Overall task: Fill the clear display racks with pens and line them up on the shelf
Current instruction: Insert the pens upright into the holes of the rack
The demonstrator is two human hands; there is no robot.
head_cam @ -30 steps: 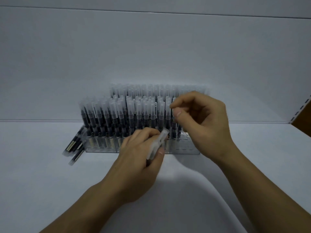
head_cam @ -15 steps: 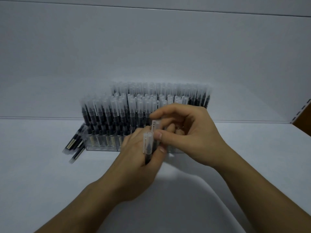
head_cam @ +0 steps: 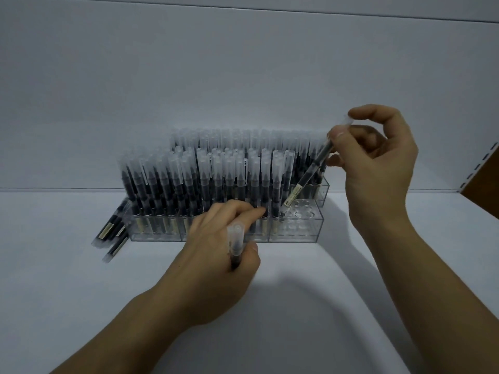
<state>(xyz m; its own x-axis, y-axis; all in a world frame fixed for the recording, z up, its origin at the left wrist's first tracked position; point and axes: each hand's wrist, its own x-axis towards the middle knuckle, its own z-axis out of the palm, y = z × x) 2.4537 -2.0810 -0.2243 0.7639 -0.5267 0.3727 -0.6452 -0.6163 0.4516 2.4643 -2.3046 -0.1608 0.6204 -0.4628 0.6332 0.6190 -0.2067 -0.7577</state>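
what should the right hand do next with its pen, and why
Probably tip the pen upright and lower it into an empty hole at the right end of the front rack: the right hand pinches it near the cap, tilted, its lower end at those holes.

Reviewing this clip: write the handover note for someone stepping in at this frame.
Right hand pinches a tilted pen, lower end at an empty hole at the right end of the front rack.
Left hand grips a spare pen before that rack.
Done: back rack and most of the front rack look full.
Left: fill the empty holes; loose pens lie on the shelf left of the racks.
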